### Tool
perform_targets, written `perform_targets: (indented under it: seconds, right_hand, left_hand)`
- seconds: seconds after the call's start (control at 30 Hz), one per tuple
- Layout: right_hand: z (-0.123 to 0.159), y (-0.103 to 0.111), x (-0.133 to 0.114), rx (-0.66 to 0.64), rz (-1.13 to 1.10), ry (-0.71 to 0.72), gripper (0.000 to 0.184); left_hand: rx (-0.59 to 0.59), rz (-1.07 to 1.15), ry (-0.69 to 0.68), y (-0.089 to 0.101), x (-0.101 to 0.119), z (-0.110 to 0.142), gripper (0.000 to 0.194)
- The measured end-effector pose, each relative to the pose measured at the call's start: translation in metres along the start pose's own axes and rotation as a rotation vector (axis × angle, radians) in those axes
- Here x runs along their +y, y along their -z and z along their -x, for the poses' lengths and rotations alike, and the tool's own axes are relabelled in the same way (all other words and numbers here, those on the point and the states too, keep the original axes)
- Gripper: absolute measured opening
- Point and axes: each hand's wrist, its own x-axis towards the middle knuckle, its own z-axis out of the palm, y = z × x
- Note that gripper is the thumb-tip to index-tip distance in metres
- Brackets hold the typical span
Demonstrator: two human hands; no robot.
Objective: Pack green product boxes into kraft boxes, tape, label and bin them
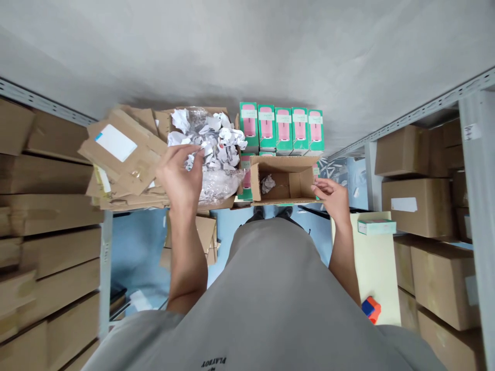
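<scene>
Box (pixel 303 184), open at the top, sits at the centre of the head view, a paper ball (pixel 267 184) inside at its left end; the right hand (pixel 333 200) grips its right end, thumb at the rim, fingers close together; the left hand (pixel 180 170) is left of the box, over the edge of a carton (pixel 222 110), thumb and fingers narrowly curled, and whether they pinch anything I cannot tell.

The carton is just left of the box, full of crumpled paper (pixel 211 144) and bubble wrap (pixel 218 185); flats (pixel 143 149) lie farther left; green packs (pixel 283 129) stand in a row beyond the box, more partly hidden by it; well right of the box, a pale board (pixel 377 268) bears a flat pack (pixel 376 226) and an orange-and-blue tool (pixel 372 309).
</scene>
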Motion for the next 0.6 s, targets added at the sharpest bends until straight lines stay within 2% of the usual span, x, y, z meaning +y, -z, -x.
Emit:
perform_targets:
  seconds: [0.07, 0.13, 0.2, 0.27, 0.4, 0.6]
  right_hand:
    - [0.0, 0.0, 0.0, 0.008, 0.014, 0.003, 0.054]
    - [0.002, 0.0, -0.001, 0.004, 0.036, 0.006, 0.052]
    - [0.006, 0.0, -0.004, -0.001, 0.059, 0.013, 0.047]
    - [0.013, -0.001, -0.008, 0.015, 0.078, 0.028, 0.042]
    - [0.043, 0.0, -0.014, 0.12, 0.072, 0.046, 0.033]
    - [0.11, 0.016, -0.006, 0.385, 0.003, -0.069, 0.028]
  left_hand:
    - [0.054, 0.112, -0.028, 0.008, 0.026, 0.014, 0.026]
    - [0.04, 0.214, -0.06, 0.009, 0.054, 0.029, 0.029]
    - [-0.052, 0.26, -0.122, 0.004, 0.079, 0.043, 0.029]
    - [-0.191, 0.26, -0.213, -0.008, 0.098, 0.054, 0.027]
    - [-0.415, 0.208, -0.392, -0.035, 0.116, 0.064, 0.025]
    - [-0.526, 0.211, -0.532, -0.066, 0.139, 0.073, 0.019]
